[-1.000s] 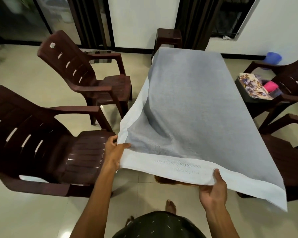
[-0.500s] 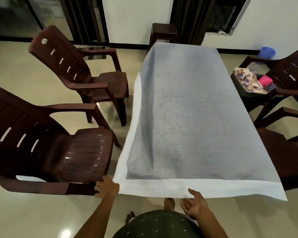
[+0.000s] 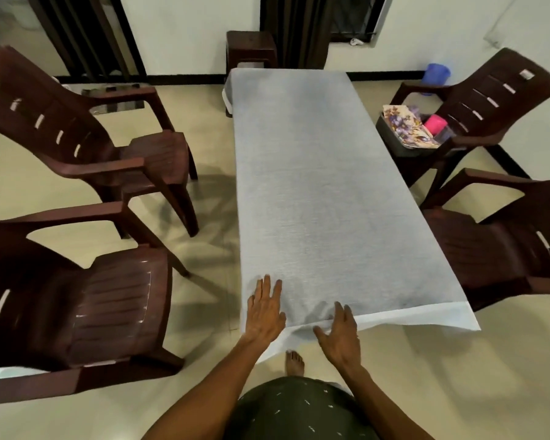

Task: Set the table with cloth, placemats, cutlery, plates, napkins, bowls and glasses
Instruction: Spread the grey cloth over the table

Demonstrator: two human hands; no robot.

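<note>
A grey tablecloth (image 3: 318, 185) with a white border covers the long table from the far end to the near edge, where the border hangs down. My left hand (image 3: 265, 308) lies flat on the cloth at the near left corner, fingers spread. My right hand (image 3: 340, 333) rests open on the near edge where grey meets the white border. Neither hand grips anything. On the right, a dark bin (image 3: 404, 138) on a chair seat holds floral placemats (image 3: 405, 127) and a pink item (image 3: 435, 123).
Two brown plastic chairs stand left of the table (image 3: 86, 141) (image 3: 77, 300) and two on the right (image 3: 496, 100) (image 3: 505, 246). A brown stool (image 3: 251, 47) sits beyond the far end. A blue bucket (image 3: 437, 76) stands by the far wall. My bare foot (image 3: 294, 363) is under the near edge.
Both hands let go of the cloth's near border, which dropped over the table edge. The hands then moved up onto the cloth and now lie flat on it.
</note>
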